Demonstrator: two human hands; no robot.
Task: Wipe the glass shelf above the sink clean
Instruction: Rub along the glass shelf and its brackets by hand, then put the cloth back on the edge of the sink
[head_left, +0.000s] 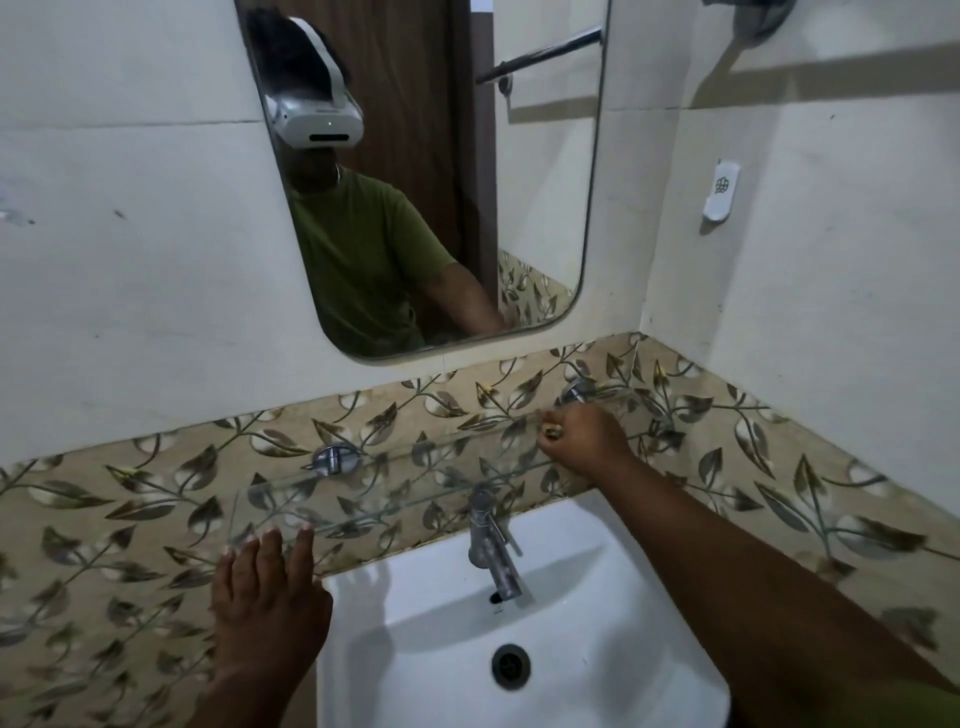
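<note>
Wiping the glass shelf (395, 493) above the sink (571, 649)
Right hand (584, 436), at 1 o'clock, fingers curled on something small; left hand (270, 587) flat, fingers spread, should steady the shelf edge during gentle strokes

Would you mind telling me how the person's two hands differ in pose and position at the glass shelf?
The left hand is open, fingers spread flat against the front-left edge of the glass shelf; the right hand is closed in a fist-like grip. The left hand sits near and low; the right hand reaches farther, toward the shelf's right end. Both touch the shelf.
</note>
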